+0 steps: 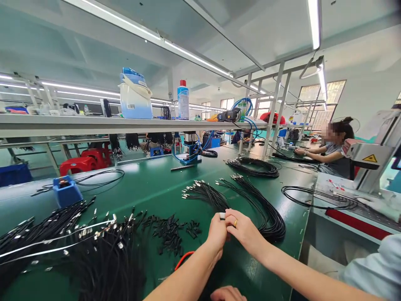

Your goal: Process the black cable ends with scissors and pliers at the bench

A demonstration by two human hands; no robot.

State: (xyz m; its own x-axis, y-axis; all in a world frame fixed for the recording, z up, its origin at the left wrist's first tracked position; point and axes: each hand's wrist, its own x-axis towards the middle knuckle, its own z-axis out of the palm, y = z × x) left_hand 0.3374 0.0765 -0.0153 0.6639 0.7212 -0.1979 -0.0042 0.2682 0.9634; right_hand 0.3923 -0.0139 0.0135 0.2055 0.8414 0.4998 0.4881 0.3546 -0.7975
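Both hands meet over the green bench: the left hand [217, 234] and the right hand [246, 232] pinch together on a small metal-ended connector [222, 215], fingertips closed on it just above the table surface [150, 188]. The connector sits at the near end of a fanned bundle of black cables [250, 200] whose loop lies touching the right hand's far side. Just left of the hands lies a scatter of small black sleeves [171, 232], and beyond it a dense heap of cut cables [78, 242] fills the near left corner. An orange cord [184, 257] shows under the left forearm. The bare green strip runs through the middle of the bench, between the heap and the bundles, towards a blue fixture [191, 156]. The bench's right edge [308, 217] is near the right hand, with a gap below it and a white side table [344, 209] beyond. A small blue box [65, 190] stands at the left, something dark inside; I cannot tell what. On the overhead shelf [94, 121] stand a blue-and-white jug [134, 94] and a spray bottle [183, 100]. Another person [336, 150] sits further down the bench on the right.
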